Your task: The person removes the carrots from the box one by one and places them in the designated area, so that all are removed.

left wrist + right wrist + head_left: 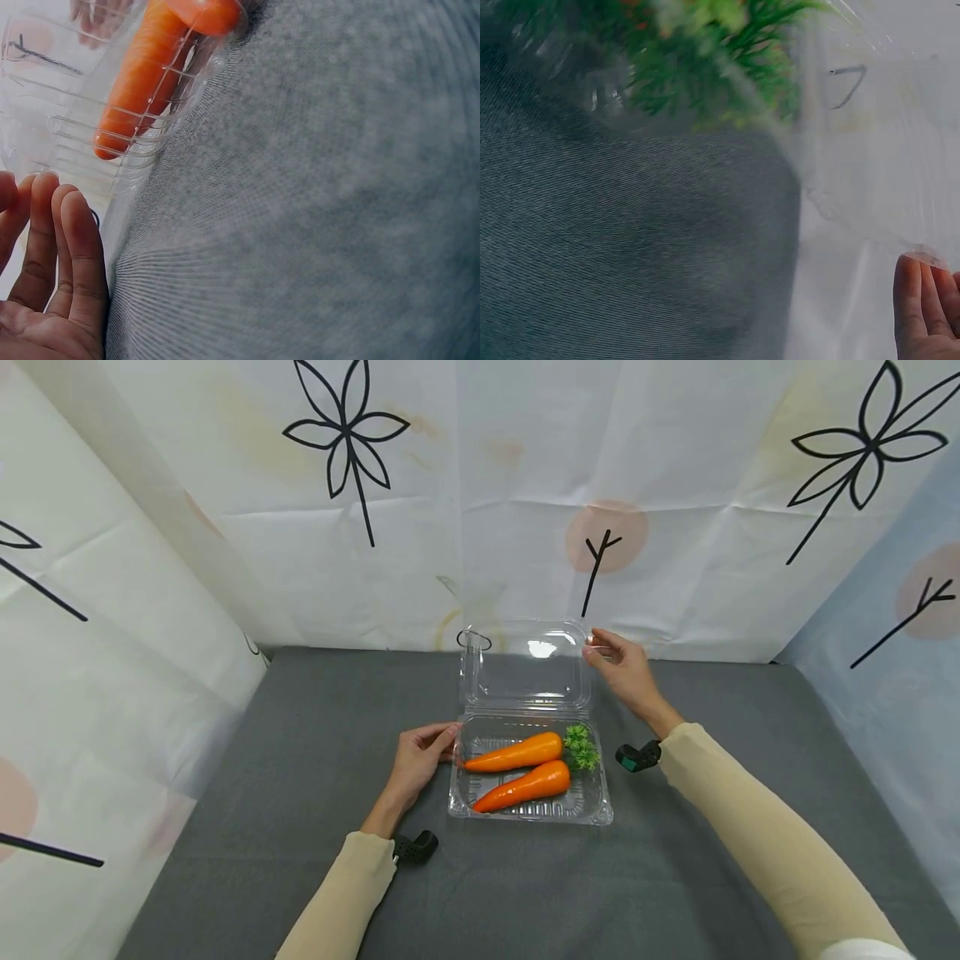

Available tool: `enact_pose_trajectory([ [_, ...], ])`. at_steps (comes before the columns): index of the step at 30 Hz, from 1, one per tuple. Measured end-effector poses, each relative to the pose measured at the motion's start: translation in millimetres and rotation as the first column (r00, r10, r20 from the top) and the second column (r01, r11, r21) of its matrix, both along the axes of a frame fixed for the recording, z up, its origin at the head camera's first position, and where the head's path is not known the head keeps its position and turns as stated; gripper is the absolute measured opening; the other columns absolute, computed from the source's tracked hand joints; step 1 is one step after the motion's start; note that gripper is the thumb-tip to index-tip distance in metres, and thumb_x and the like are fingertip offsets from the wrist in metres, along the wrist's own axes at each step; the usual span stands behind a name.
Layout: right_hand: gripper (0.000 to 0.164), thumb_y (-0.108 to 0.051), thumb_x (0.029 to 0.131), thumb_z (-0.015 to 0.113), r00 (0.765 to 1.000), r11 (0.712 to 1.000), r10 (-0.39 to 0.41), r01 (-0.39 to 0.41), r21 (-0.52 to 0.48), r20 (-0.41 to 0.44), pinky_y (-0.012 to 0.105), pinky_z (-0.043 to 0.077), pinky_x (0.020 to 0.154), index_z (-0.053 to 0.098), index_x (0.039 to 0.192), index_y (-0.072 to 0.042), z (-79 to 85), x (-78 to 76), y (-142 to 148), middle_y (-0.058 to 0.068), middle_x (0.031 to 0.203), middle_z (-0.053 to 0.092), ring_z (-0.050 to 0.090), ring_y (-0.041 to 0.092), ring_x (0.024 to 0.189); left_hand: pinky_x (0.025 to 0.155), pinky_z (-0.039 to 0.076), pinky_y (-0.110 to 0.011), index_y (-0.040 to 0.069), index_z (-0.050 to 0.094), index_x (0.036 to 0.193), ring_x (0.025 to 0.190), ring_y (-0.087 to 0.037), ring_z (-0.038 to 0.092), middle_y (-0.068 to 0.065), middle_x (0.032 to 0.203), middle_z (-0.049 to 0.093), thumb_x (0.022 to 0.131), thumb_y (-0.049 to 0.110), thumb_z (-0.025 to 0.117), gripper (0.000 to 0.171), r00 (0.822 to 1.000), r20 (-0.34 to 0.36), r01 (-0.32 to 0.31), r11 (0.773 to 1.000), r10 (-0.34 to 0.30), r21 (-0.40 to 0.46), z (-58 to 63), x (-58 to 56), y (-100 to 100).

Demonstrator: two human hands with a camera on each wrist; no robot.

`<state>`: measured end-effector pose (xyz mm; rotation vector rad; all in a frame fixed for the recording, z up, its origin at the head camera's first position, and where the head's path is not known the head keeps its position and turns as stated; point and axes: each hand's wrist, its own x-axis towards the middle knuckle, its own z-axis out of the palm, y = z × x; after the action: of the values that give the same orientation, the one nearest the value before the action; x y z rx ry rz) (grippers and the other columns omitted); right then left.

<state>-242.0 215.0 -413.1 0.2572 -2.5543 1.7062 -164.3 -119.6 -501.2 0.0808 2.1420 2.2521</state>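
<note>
Two orange carrots, a rear carrot (521, 752) and a front carrot (527, 786), lie side by side in a clear plastic base (551, 811), narrow tips pointing left. Green foliage (581, 747) sits at their thick ends, in the right rear part of the base. The base rests on the grey bench (337, 710); its clear lid (525, 683) stands raised along the rear edge. The fingers of my right hand (628, 675) pinch the lid at its upper right corner. The fingers of my left hand (418, 756) grip the rim of the base at its left side, near the rear corner. A black wrist device (417, 847) is fitted at my left cuff. A white printed cloth (510, 452) hangs behind the bench.
</note>
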Motion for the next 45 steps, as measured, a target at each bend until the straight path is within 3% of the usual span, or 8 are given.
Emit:
enact_pose_trajectory([
  [4,0.056,-0.015,0.105,0.057,0.998,0.999,0.020,-0.022,0.048,0.056,0.057,0.039,0.110,0.037,0.153,0.006,-7.7,-0.3,1,0.026,0.153,0.041,0.045,0.042,0.135,0.067,0.060,-0.025,-0.010,0.071,0.116,0.072,-0.011,0.067,-0.026,0.107,0.071,0.100,0.003,0.063,0.022,1.000,0.008,0.001,1.000,-0.001,0.005,-0.7,-0.3,0],
  [9,0.057,-0.020,0.106,0.056,0.993,0.992,0.068,-0.078,0.104,0.098,0.058,0.036,0.113,0.036,0.152,0.008,-21.5,0.8,3,0.027,0.154,0.040,0.042,0.043,0.139,0.067,0.060,-0.024,-0.010,0.071,0.116,0.072,-0.010,0.066,-0.027,0.108,0.070,0.100,0.005,0.064,0.023,1.000,0.014,0.003,1.000,-0.003,0.005,-1.1,0.6,1],
  [14,0.061,-0.027,0.107,0.056,0.983,0.986,0.072,-0.096,0.137,0.167,0.057,0.042,0.108,0.036,0.153,0.006,-35.9,-0.1,6,0.026,0.154,0.040,0.044,0.043,0.137,0.067,0.059,-0.023,-0.011,0.071,0.117,0.072,-0.010,0.066,-0.028,0.109,0.070,0.100,0.004,0.064,0.023,1.000,0.018,0.003,1.000,-0.003,0.005,-1.2,0.9,1],
  [21,0.060,-0.029,0.109,0.051,0.976,0.979,0.086,-0.120,0.164,0.200,0.054,0.048,0.103,0.033,0.154,0.006,-42.1,3.5,7,0.029,0.151,0.041,0.048,0.044,0.132,0.067,0.059,-0.023,-0.011,0.071,0.116,0.072,-0.010,0.066,-0.027,0.110,0.070,0.100,0.002,0.063,0.022,1.000,0.016,0.001,1.000,-0.001,0.013,-1.5,0.8,1],
  [29,0.051,-0.023,0.106,0.058,0.998,0.964,0.010,-0.024,0.265,0.055,0.058,0.045,0.102,0.047,0.147,0.004,-31.2,13.2,6,0.028,0.140,0.049,0.048,0.045,0.128,0.067,0.059,-0.022,-0.011,0.070,0.116,0.072,-0.009,0.066,-0.027,0.109,0.070,0.100,0.003,0.064,0.023,1.000,0.016,0.002,1.000,-0.003,0.005,-2.6,1.4,1],
  [34,0.043,-0.015,0.101,0.065,0.997,0.969,0.041,-0.025,0.247,-0.061,0.056,0.048,0.100,0.055,0.138,0.005,-17.4,29.4,2,0.026,0.132,0.056,0.053,0.044,0.121,0.067,0.059,-0.023,-0.010,0.071,0.116,0.072,-0.010,0.066,-0.023,0.106,0.072,0.100,0.004,0.064,0.022,1.000,0.011,-0.003,1.000,0.003,0.001,-1.7,2.1,1],
  [39,0.033,-0.008,0.095,0.072,0.976,0.971,0.155,-0.122,0.205,-0.151,0.052,0.053,0.093,0.065,0.127,0.003,-8.0,52.9,-3,0.020,0.121,0.066,0.064,0.038,0.108,0.067,0.060,-0.024,-0.009,0.072,0.116,0.073,-0.011,0.067,-0.020,0.107,0.072,0.100,0.005,0.064,0.022,1.000,0.002,-0.004,1.000,0.004,-0.004,-0.3,1.5,1],
  [45,0.034,-0.001,0.091,0.075,0.934,0.943,0.330,-0.319,0.098,-0.134,0.049,0.055,0.093,0.067,0.123,0.004,-10.4,77.0,-12,0.019,0.118,0.069,0.066,0.036,0.105,0.067,0.060,-0.024,-0.009,0.073,0.115,0.073,-0.011,0.066,-0.021,0.110,0.072,0.100,0.004,0.064,0.021,1.000,0.001,-0.010,1.000,0.010,-0.010,0.4,0.7,1],
])
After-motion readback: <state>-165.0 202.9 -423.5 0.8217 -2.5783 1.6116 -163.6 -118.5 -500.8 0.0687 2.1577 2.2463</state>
